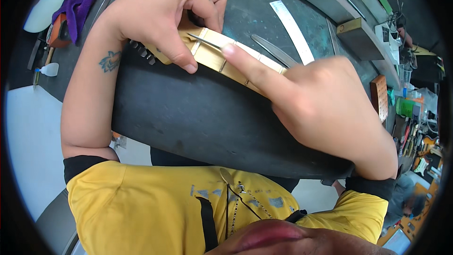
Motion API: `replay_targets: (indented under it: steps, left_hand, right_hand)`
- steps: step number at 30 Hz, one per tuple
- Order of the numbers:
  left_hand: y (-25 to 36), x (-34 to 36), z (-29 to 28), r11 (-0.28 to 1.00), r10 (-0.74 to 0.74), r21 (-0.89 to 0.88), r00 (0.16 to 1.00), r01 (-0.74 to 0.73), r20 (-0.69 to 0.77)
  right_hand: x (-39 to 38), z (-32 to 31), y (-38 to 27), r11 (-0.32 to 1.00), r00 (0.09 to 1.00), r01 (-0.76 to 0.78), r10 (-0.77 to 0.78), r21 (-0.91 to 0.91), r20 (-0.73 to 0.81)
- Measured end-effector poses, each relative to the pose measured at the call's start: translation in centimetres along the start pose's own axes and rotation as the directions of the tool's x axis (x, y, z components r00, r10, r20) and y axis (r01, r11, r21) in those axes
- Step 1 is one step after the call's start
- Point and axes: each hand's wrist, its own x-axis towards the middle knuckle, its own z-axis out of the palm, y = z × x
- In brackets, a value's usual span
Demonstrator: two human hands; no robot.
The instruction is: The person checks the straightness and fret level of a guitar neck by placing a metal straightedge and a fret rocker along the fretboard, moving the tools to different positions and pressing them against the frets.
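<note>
Toward the near side of the bench, in the head view, a pale wooden guitar neck lies beside a smooth black surface. Its long axis slants from far left to near right, the headstock end with its tuners pointing toward the bench's left edge. The left hand grips the neck near that end, thumb over the face, fingers curled beyond the far side. The right hand is curled, holding a thin file under its extended index finger; its other fingers are hidden. The file points leftward, roughly along the neck. Beyond lie a slim grey tool and a metal ruler.
</note>
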Motion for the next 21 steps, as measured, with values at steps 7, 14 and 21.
replay_targets:
  steps: [7,14,21]
  left_hand:
    - [0.0,0.2,-0.5,0.999,0.003,0.054,0.999,-0.005,0.037]
    - [-0.1,-0.4,-0.8,1.000,0.003,0.030,0.999,-0.004,0.033]
    - [0.1,0.3,-0.9,0.999,0.016,0.039,0.998,-0.018,0.058]
  right_hand:
    - [0.8,0.3,0.1,0.999,1.000,0.026,-0.026,-0.036,-0.006]
    - [1.3,0.4,0.0,1.000,1.000,0.005,-0.005,-0.005,-0.014]
    - [1.7,0.5,-0.4,0.998,1.000,0.001,-0.002,-0.069,-0.007]
